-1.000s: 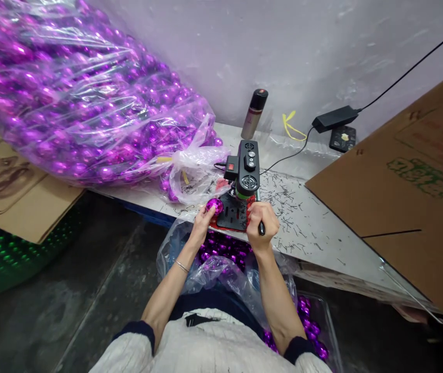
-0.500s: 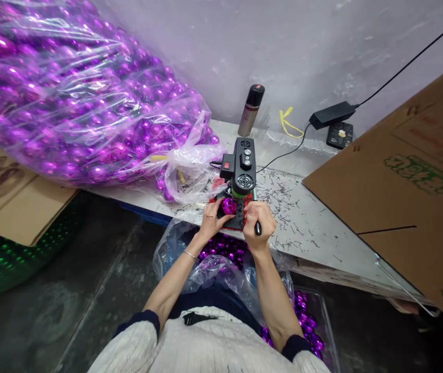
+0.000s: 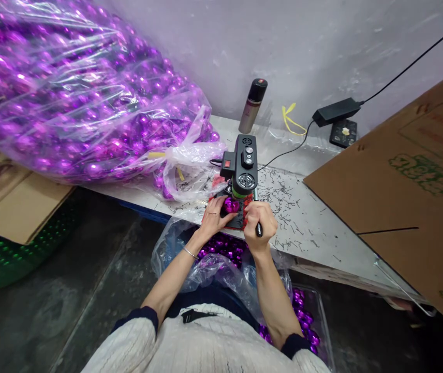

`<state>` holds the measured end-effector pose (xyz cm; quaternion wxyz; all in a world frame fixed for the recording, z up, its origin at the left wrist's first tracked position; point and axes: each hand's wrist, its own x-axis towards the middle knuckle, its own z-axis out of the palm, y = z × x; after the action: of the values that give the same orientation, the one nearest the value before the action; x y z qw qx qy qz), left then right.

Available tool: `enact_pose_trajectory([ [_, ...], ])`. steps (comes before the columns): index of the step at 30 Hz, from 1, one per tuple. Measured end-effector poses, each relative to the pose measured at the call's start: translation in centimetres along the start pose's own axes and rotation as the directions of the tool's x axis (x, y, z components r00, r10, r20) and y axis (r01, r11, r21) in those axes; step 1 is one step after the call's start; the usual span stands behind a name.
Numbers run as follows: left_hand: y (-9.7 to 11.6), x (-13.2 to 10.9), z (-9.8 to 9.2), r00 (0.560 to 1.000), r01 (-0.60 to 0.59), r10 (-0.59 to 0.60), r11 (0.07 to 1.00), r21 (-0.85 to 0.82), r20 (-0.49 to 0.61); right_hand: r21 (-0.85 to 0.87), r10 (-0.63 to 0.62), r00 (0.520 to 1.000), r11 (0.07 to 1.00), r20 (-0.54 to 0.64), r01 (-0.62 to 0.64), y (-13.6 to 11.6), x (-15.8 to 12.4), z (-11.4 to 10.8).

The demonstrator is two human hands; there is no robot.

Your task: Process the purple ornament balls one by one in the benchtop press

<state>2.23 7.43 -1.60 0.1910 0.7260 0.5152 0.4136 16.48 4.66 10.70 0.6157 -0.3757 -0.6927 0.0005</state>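
My left hand [image 3: 213,217] cups a shiny purple round bauble [image 3: 231,205] beneath the head of the small black benchtop press [image 3: 244,165], near the front edge of the white tabletop [image 3: 314,223]. My right hand [image 3: 261,218] is closed around the black lever handle [image 3: 259,229] of the press.

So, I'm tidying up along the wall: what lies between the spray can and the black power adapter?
The head view shows a loose yellow strip between the spray can and the black power adapter; its thin cable runs just below.
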Motion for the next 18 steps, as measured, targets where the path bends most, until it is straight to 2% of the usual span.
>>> enact_pose_trajectory([
  [5, -0.3, 0.6, 0.4, 1.0, -0.01, 0.011, 0.998, -0.059, 0.014, 0.005, 0.011, 1.0, 1.0, 0.001, -0.011, 0.2, -0.2, 0.0],
  [18, -0.7, 0.2, 0.7, 1.0, -0.022, 0.022, 0.998, -0.064, 0.001, 0.012, -0.051, 0.996, 0.999, -0.068, 0.051, 1.8, -2.5, 1.2],
])
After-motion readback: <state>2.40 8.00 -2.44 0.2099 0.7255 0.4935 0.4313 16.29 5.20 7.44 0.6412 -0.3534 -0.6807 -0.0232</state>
